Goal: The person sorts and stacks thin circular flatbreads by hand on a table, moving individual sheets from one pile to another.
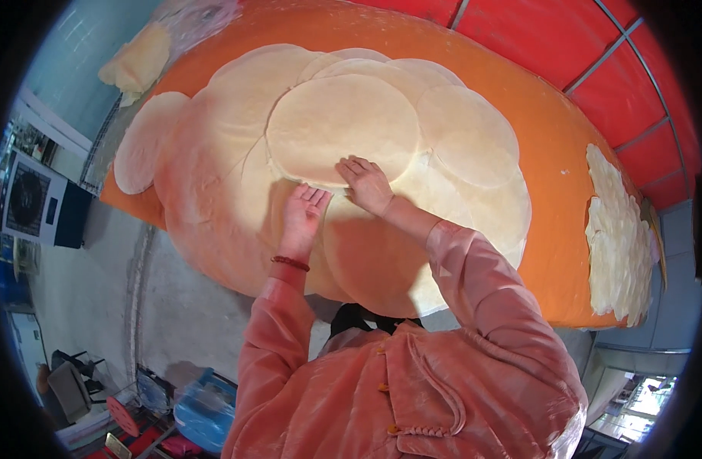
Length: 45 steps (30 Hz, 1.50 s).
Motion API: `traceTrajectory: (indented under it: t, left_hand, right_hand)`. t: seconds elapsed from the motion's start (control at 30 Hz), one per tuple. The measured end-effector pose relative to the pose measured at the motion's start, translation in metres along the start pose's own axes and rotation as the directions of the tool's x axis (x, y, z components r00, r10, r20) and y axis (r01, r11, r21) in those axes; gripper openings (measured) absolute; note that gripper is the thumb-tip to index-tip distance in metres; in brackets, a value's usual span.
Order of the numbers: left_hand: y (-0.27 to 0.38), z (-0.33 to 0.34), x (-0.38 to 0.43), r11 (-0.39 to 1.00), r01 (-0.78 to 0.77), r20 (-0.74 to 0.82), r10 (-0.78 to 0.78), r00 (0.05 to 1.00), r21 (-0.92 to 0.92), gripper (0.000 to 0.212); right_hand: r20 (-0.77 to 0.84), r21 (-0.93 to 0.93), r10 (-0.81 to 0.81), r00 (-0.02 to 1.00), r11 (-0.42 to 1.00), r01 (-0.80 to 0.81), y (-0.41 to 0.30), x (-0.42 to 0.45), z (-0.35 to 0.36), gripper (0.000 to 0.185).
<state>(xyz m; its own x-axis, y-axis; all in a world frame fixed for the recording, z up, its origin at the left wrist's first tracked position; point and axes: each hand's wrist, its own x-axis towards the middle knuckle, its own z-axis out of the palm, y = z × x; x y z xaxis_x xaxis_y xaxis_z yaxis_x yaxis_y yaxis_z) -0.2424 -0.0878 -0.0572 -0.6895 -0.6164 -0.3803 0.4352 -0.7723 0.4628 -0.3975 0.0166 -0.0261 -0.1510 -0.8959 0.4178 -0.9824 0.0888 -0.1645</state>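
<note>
A stack of thin, round dough-like sheets [345, 126] lies before me, its near edge slightly thick. My right hand [369, 185] rests at this near edge with its fingers on the top sheet; its thumb is hidden, so a grip cannot be made out. Just left of it, my left hand [304, 215] is turned palm up, fingers extended and fingertips at the stack's edge. Beneath and around spread many larger, overlapping pale sheets [213, 189], some hanging over the table's near side. A separate round pile [474, 135] lies to the right of the stack.
An orange-covered table [557, 229] carries everything. At its right end lies a pile of ragged-edged pale sheets [617, 241]. Crumpled pale material [137, 60] and clear plastic [199, 23] are at the far left. Red panels [563, 51] rise behind. A blue plastic-wrapped item [206, 410] stands lower left.
</note>
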Motion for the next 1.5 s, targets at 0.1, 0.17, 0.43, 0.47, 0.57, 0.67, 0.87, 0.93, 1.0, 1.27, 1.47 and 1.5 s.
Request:
traceTrajectory:
  t: [0.1, 0.17, 0.43, 0.47, 0.57, 0.67, 0.87, 0.93, 1.0, 1.27, 1.47, 1.5]
  left_hand:
    - [0.001, 0.002, 0.001, 1.0, 0.02, 0.018, -0.02, 1.0, -0.014, 0.029]
    - [0.0, 0.004, 0.003, 0.999, 0.036, 0.043, -0.035, 0.998, -0.007, 0.029]
    - [0.012, 0.014, -0.01, 0.999, -0.037, 0.024, 0.037, 0.999, -0.001, 0.031]
    - [0.019, 0.021, -0.005, 0.999, -0.022, 0.043, 0.021, 0.999, 0.024, 0.031]
    - [0.011, 0.045, -0.011, 0.995, 0.019, 0.054, -0.013, 0.998, -0.1, 0.036]
    - [-0.012, 0.073, -0.033, 0.981, 0.032, 0.067, -0.019, 0.998, -0.19, 0.044]
    - [-0.085, 0.072, -0.05, 0.915, 0.341, 0.223, -0.294, 0.93, -0.218, 0.056]
    - [-0.112, 0.104, -0.038, 0.914, 0.385, 0.239, -0.348, 0.906, -0.128, 0.055]
    - [-0.111, 0.144, -0.028, 0.939, 0.34, 0.264, -0.318, 0.911, -0.042, 0.055]
    - [-0.135, 0.304, 0.043, 0.994, 0.077, 0.384, -0.101, 0.918, 0.076, 0.053]
    - [-0.222, 0.171, 0.075, 0.924, 0.295, 0.034, -0.312, 0.949, 0.242, 0.031]
    - [-0.233, 0.176, 0.065, 0.927, 0.315, -0.02, -0.318, 0.948, 0.206, 0.029]
  right_hand:
    - [0.043, 0.054, -0.001, 0.999, 0.999, -0.001, 0.002, 0.003, 0.0, 0.05]
    - [0.117, 0.021, 0.042, 0.992, 0.999, -0.045, -0.002, 0.005, -0.005, 0.048]
    - [-0.063, 0.027, 0.045, 0.997, 0.999, -0.043, -0.002, 0.002, 0.004, 0.049]
    - [-0.128, 0.026, 0.047, 0.991, 0.999, -0.044, -0.004, 0.009, 0.003, 0.044]
    - [0.018, 0.251, 0.158, 0.987, 0.955, -0.158, 0.017, 0.034, -0.02, 0.025]
    - [0.029, -0.014, 0.091, 0.995, 0.996, -0.091, 0.022, 0.048, -0.068, 0.009]
    - [-0.063, 0.386, -0.023, 0.998, 0.921, 0.046, -0.05, -0.091, -0.187, 0.029]
    - [0.153, 0.303, 0.054, 0.987, 0.948, -0.098, -0.049, -0.141, -0.191, 0.04]
    - [-0.001, 0.314, 0.028, 1.0, 0.949, -0.026, -0.045, -0.141, -0.225, 0.053]
    - [-0.397, -0.156, 0.036, 0.917, 0.982, -0.106, 0.099, -0.076, -0.3, 0.048]
    - [-0.272, -0.28, 0.203, 0.941, 0.919, -0.279, 0.252, -0.121, -0.162, 0.024]
    - [-0.153, -0.282, 0.36, 0.92, 0.876, -0.39, 0.27, -0.146, -0.132, 0.024]
